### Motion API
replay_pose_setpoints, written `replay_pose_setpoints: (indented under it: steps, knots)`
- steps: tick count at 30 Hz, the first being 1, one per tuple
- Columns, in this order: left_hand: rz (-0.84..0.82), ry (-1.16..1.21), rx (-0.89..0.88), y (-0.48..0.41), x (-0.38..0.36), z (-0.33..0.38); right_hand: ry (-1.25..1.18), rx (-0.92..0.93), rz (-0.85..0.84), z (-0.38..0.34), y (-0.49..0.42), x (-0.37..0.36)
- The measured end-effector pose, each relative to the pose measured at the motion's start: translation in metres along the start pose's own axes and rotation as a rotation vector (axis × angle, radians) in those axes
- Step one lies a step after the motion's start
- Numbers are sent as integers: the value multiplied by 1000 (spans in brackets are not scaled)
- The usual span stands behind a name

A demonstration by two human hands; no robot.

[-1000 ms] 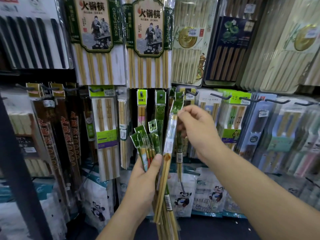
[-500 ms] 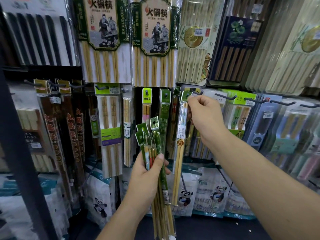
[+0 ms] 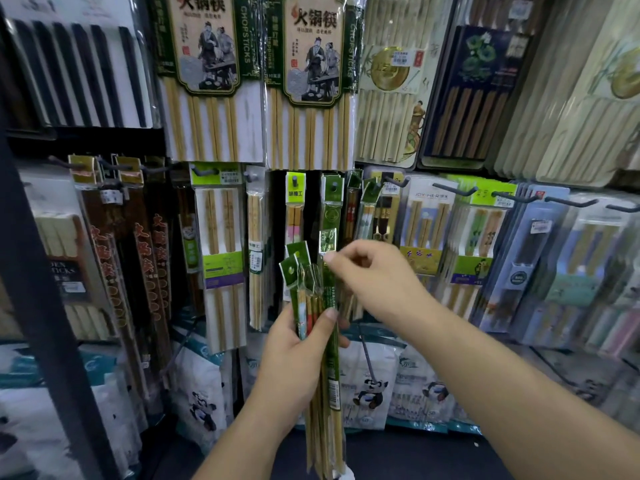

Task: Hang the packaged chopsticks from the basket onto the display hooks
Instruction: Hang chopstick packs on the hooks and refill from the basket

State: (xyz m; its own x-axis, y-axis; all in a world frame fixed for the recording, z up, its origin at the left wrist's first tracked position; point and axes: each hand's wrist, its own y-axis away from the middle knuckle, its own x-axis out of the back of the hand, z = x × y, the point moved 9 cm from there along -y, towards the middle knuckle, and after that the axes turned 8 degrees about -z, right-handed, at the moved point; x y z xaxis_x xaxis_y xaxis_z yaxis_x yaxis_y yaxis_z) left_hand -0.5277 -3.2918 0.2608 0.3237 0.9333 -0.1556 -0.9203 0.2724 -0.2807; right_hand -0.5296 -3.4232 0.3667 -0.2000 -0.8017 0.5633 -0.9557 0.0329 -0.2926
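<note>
Restocking of a chopstick display, seen from the head camera. The left hand (image 3: 294,355) is closed around a bundle of packaged chopsticks (image 3: 311,306), held upright in front of the display with the green header cards fanned at the top and the sticks hanging below the fist. The right hand (image 3: 374,278) pinches the header card of one pack (image 3: 327,242) at the top of the bundle between thumb and fingertips; whether this pack is already free of the others cannot be told. The display hooks (image 3: 453,190) in the row behind carry many packs, among them green-carded packs (image 3: 332,202) of the same kind just above the bundle, so part of the stock appears hung. Several packs remain in the left hand, so the task is judged to be partly done, with at least these packs left to place. The next step is judged to be lifting the pinched pack clear and threading the hole in its card over a hook. The basket is not in view, and what it may hold cannot be told.
</note>
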Motion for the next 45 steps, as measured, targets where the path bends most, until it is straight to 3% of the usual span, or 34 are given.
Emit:
replay_pose_setpoints:
  steps: [6,12,15,24,37,39,45]
  knots:
    - [5,64,6,0,-1,-3,-46,42,34,0,-1,2]
    - [27,117,7,-2,6,-9,-333,86,308,-6,-8,52]
    - [15,93,-4,-2,6,-9,-336,74,374,-5,-16,63]
    - [8,114,-32,-3,5,-7,-404,51,421,9,-29,61]
    - [-29,92,-45,-1,2,-2,-285,-38,458,26,-18,58]
    - [-55,73,-60,0,-1,0,-270,-7,385,20,-11,51]
    - [-123,147,-83,3,-11,10,-100,-40,-97,2,4,-7]
